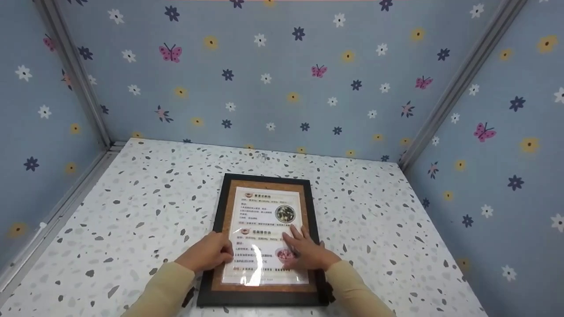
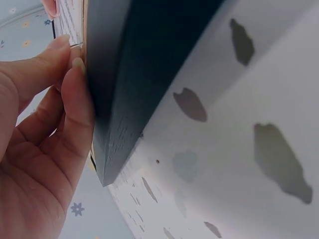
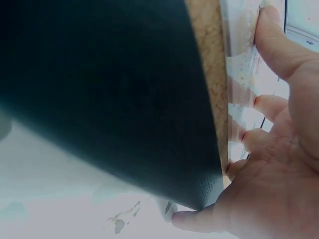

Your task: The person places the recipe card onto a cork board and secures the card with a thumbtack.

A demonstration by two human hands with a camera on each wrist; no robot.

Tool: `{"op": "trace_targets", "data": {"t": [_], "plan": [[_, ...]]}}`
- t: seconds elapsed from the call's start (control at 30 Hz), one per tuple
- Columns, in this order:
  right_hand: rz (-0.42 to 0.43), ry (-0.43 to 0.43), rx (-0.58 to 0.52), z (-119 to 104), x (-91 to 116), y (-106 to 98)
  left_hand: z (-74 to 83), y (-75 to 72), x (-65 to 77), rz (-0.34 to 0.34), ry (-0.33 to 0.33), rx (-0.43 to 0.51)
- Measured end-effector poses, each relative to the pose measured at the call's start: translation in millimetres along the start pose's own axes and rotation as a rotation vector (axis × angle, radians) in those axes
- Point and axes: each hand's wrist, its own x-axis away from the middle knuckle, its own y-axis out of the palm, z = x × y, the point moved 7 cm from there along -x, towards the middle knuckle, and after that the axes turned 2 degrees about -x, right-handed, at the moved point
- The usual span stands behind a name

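Note:
A laminated recipe sheet (image 1: 264,207) with printed text and two round food pictures lies on a cork board (image 1: 260,288) with a black frame (image 1: 264,300). At the sheet's left edge, my left hand (image 1: 209,252) has its fingers curled. The left wrist view shows its thumb (image 2: 59,44) and fingertips pinching at that edge beside the frame. My right hand (image 1: 308,253) lies spread over the lower right of the sheet, partly covering the lower picture. In the right wrist view its fingertips touch the plastic, with the little finger (image 3: 192,220) beyond the frame's side.
The board rests on a white speckled tabletop (image 1: 154,193). Blue panels with flowers and butterflies stand behind it (image 1: 264,57) and on both sides, joined by grey metal posts (image 1: 458,83).

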Motion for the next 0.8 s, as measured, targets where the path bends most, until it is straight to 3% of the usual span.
{"op": "trace_targets", "data": {"t": [0.27,0.53,0.8], "plan": [[0.011,-0.015,0.001,-0.1,-0.7,-2.3,-1.2,0.6,-0.5,-0.004,0.003,0.030],[0.014,-0.012,-0.006,0.3,2.4,-1.0,3.1,1.3,0.1,0.006,0.057,0.009],[0.004,-0.028,0.004,-4.8,2.3,-2.9,0.0,3.6,-0.3,-0.020,-0.019,-0.023]]}}
